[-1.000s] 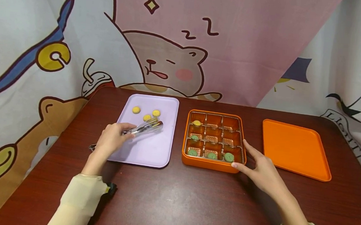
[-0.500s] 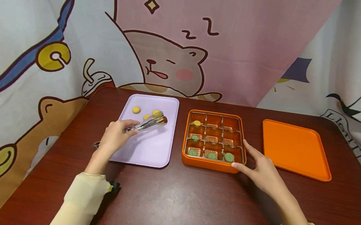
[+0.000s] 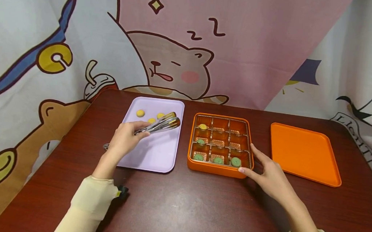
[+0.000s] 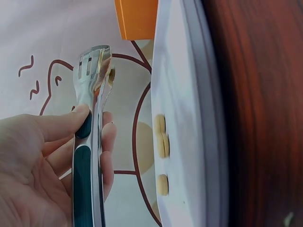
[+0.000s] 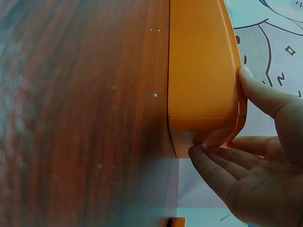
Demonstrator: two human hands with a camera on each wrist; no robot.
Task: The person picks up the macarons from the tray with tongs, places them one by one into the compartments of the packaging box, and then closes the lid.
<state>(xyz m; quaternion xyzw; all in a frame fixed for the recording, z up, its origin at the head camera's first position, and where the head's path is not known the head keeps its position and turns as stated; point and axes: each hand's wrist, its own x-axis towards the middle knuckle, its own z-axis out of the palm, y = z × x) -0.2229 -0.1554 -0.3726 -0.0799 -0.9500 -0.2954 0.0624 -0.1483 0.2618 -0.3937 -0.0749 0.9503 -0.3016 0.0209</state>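
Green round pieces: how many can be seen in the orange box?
4. Near row: one green piece at left, one in the middle, one at right. Middle row: one at left. More could be hidden underneath these.

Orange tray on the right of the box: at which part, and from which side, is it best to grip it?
Probably pinch the orange tray by the middle of its right rim, coming from the right. It lies flat on the table, and its raised edge should offer a hold; the left side faces the orange box and the right hand, so it looks more crowded.
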